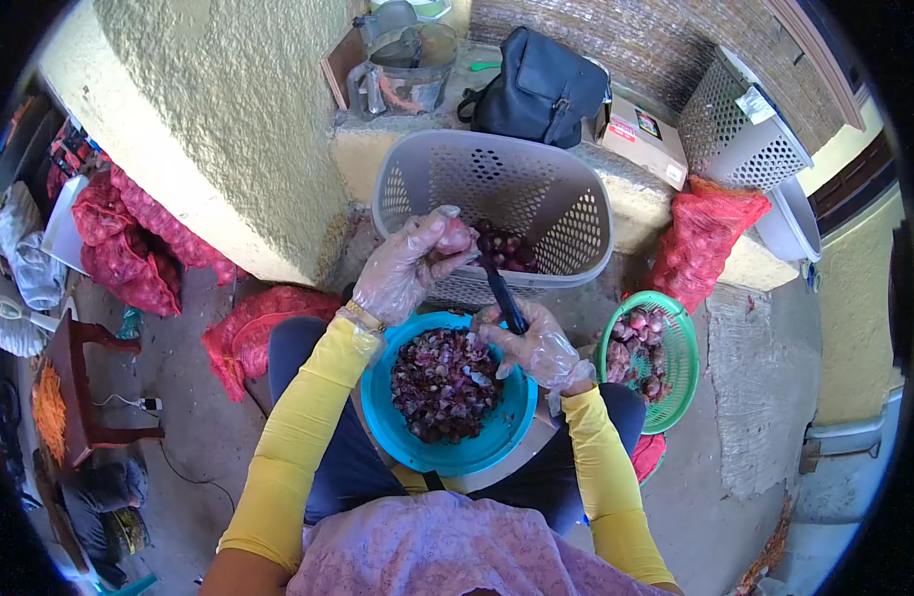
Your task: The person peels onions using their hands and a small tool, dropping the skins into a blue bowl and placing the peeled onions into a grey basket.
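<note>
In a clear plastic glove, my left hand (402, 266) is closed around a reddish onion (457, 238) at the near side of a grey perforated basket (586, 260). My right hand (538, 346), gloved too, grips a knife (506, 303) by its black handle, the blade pointing up toward the onion. Peeled purple onions (506, 245) lie in the bottom of the basket. Below both hands, between my knees, sits a blue basin (377, 397) holding a heap of onion skins and trimmings (447, 385).
Unpeeled onions (635, 343) fill part of a green colander (693, 363) at my right, beside a red mesh sack (710, 233). More red sacks (129, 258) lie at left. A black bag (541, 87) and cardboard box (643, 139) rest on the ledge. An upturned wooden stool (79, 387) is leftward.
</note>
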Tool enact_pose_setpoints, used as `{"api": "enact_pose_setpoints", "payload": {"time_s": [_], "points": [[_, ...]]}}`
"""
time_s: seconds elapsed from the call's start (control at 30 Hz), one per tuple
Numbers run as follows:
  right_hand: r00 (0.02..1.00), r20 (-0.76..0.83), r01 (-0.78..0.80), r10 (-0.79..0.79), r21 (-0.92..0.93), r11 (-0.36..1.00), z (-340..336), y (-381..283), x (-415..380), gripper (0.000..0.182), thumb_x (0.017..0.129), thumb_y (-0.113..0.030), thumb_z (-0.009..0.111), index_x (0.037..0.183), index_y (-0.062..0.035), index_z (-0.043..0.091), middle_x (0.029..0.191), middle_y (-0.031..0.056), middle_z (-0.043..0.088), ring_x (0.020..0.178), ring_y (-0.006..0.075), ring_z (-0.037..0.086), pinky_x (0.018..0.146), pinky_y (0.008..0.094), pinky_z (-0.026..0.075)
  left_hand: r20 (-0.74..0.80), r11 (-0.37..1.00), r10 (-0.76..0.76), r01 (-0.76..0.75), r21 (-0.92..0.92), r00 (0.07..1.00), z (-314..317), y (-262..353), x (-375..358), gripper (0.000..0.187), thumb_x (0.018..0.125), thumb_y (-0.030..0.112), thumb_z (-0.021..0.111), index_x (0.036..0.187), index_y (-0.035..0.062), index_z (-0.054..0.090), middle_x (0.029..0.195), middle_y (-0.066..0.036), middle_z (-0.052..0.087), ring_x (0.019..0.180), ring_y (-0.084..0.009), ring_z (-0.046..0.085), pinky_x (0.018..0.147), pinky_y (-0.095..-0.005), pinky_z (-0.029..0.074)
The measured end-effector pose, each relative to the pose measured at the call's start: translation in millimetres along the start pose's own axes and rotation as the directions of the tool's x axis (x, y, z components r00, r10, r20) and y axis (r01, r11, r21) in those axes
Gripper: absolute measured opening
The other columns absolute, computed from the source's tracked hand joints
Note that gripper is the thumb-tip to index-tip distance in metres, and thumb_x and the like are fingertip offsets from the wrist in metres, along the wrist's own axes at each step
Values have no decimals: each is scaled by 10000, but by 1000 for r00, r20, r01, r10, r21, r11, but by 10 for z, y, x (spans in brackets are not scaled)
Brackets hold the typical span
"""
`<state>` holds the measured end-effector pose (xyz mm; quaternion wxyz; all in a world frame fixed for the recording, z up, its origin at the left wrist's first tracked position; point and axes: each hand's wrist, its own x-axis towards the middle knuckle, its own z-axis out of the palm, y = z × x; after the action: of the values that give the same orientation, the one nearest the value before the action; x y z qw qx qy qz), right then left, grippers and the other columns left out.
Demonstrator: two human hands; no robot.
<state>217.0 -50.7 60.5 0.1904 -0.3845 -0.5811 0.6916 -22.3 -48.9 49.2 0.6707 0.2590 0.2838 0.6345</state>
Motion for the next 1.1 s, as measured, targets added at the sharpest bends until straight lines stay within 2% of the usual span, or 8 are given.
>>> {"api": "enact_pose_setpoints", "payload": {"time_s": [0.27,0.53,0.6,0.67,0.77,0.93,1.0,1.1], "points": [[993,-49,111,-107,75,991,-56,9,42,273,1128,-289,439,1172,-37,534,867,24,618,606,83,517,565,256,483,-95,993,-17,5,-117,995,4,22,-5,343,1064,339,588,1196,24,617,1114,-114,697,1072,-239,695,995,-392,615],[933,-134,353,-334,162,922,-143,-289,221,236,1131,-225,441,1245,-50,552,804,-11,530,671,83,485,639,244,454,-69,992,-25,16,-125,997,-30,4,128,425,1060,436,567,1189,34,619,1087,-126,700,1015,-244,705,942,-384,630],[916,-85,372,-392,-189,909,-251,-478,308,229,1125,-195,449,1234,-52,591,777,-21,513,666,81,465,633,246,442,-2,993,-59,59,-98,998,50,56,183,437,1058,451,564,1183,37,619,1078,-123,699,1001,-235,702,967,-390,621],[933,-128,322,-336,-120,939,-258,-569,387,222,1088,-224,549,1162,-38,645,777,-6,556,686,85,490,642,261,449,29,981,-131,134,-143,991,116,93,244,455,1053,465,569,1201,38,621,1066,-114,699,976,-218,693,961,-384,614],[893,-204,322,-401,-331,887,-286,-527,520,332,961,-313,750,1059,-4,675,826,60,689,730,134,593,710,328,510,92,967,-167,181,-178,982,68,56,391,473,1055,479,564,1242,48,616,1076,-109,698,960,-201,686,910,-365,609],[888,-134,293,-439,-570,767,-364,-177,677,280,1039,-261,653,1170,-14,628,954,52,690,857,118,621,809,296,520,68,941,-160,173,-292,985,21,-179,453,508,1070,467,537,1342,41,579,1152,-126,680,1033,-228,671,907,-372,584],[891,-216,336,-399,-275,901,-333,-130,759,285,1068,-282,605,1195,-26,602,903,32,659,808,97,589,742,273,501,58,921,-161,171,-349,985,-39,-232,463,509,1076,451,529,1369,36,565,1179,-133,671,1066,-240,663,940,-386,573],[906,-228,275,-356,-322,906,-352,-161,719,265,1114,-285,497,1188,-43,576,835,-19,570,736,69,517,643,234,442,98,928,-154,178,-327,983,19,-218,479,506,1088,421,508,1399,23,545,1216,-141,661,1109,-266,650,1006,-423,545]]}}
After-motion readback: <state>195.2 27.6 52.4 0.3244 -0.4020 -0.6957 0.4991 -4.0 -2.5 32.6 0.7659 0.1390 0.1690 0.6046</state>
